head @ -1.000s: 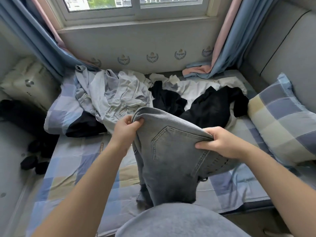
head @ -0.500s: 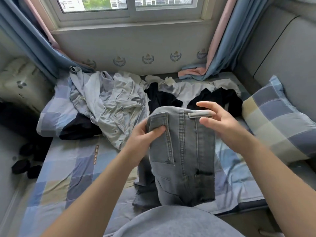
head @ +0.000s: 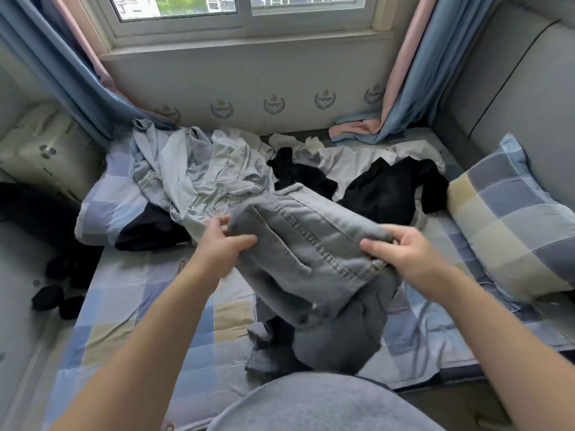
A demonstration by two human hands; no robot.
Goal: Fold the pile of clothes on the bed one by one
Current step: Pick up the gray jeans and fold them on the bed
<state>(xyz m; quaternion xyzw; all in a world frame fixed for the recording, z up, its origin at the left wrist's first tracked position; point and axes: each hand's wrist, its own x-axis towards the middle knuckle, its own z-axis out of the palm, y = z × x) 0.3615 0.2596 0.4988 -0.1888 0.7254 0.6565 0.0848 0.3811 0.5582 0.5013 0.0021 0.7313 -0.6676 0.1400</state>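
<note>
I hold a pair of grey jeans (head: 308, 244) above the bed, waistband tilted up and away, legs hanging crumpled onto the checked sheet (head: 130, 306). My left hand (head: 224, 247) grips the jeans' left edge by a back pocket. My right hand (head: 401, 256) pinches the right edge near the seam. Behind the jeans lies the pile: pale blue-grey garments (head: 199, 172) on the left, black clothes (head: 385, 191) and white cloth (head: 351, 157) on the right.
A checked pillow (head: 510, 219) leans against the grey padded wall on the right. Another pillow (head: 102, 209) lies under the pile at the left. Blue and pink curtains (head: 401, 98) hang at both window sides. Dark items (head: 53, 297) lie on the floor at the left.
The jeans have swung from hanging upright to lying slanted across both hands. My right hand, open a moment ago, now pinches the right edge; my left hand has shifted lower on the left edge.
</note>
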